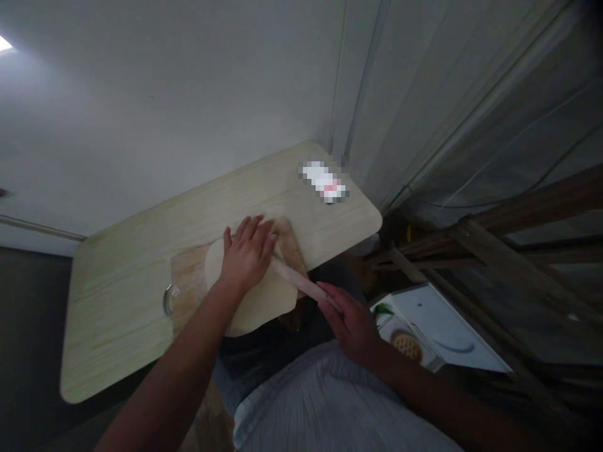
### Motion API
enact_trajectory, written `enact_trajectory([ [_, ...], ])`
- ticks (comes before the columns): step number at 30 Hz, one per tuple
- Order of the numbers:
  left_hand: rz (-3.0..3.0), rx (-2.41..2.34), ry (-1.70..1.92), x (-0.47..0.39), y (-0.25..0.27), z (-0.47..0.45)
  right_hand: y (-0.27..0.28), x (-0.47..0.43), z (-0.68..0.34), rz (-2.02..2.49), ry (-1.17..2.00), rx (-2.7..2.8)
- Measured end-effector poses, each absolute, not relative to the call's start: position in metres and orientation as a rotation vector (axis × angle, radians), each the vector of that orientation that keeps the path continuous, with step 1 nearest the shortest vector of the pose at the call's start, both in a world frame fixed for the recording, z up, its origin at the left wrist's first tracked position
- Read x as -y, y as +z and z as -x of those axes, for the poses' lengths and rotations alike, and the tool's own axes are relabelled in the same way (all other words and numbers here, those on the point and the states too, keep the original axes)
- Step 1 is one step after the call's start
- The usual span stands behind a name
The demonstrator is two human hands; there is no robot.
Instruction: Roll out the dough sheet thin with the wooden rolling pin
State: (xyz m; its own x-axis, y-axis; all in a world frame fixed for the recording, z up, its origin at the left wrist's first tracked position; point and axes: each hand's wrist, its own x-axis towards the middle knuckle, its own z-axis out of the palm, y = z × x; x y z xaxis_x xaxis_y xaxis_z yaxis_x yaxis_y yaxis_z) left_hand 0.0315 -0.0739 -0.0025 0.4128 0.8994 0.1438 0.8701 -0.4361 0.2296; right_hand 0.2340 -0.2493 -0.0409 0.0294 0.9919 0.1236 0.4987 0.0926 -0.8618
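Observation:
A thin, pale sheet of dough (264, 301) is spread over a wooden cutting board (188, 270), its near edge hanging past the table toward my body. My left hand (247, 257) lies on the dough with its fingers stretched out. In my right hand (346, 320) is the near end of a floured rolling pin (296, 279). The pin slants up and left across the dough, and its far end reaches my left thumb. Whether the left hand also touches the pin is hard to tell.
The light wooden table (117, 301) stands against a pale wall. A blurred-out white item (325, 182) lies near its far right corner. On the board's left is a metal handle (166, 301). Low at right are a box (452, 326) with a waffle picture and wooden beams (509, 251).

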Motion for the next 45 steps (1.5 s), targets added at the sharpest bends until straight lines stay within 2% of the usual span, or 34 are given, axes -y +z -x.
enact_trajectory([
  [5, -2.537, -1.609, 0.35, 0.054, -0.001, -0.057, -0.04, 0.233, -0.247, 1.569, 0.853, 1.438],
  [12, -2.537, -1.624, 0.375, 0.032, 0.0, -0.088, -0.044, 0.211, -0.26, 1.627, 0.784, 1.293],
  [17, -2.551, -1.627, 0.389, 0.033, -0.001, -0.089, -0.044, 0.216, -0.257, 1.648, 0.938, 1.303],
  [28, -2.463, -1.715, 0.458, 0.099, -0.005, -0.027, -0.038, 0.224, -0.244, 1.565, 0.973, 1.44],
  [35, -2.181, -2.003, 0.712, 0.145, -0.015, 0.024, -0.035, 0.217, -0.252, 1.584, 1.16, 1.326],
  [39, -2.282, -2.023, 0.601, 0.149, -0.019, 0.041, -0.031, 0.204, -0.251, 1.558, 1.147, 1.284],
  [45, -2.514, -1.729, 0.379, 0.129, -0.015, 0.062, -0.03, 0.192, -0.242, 1.552, 1.11, 1.336],
])
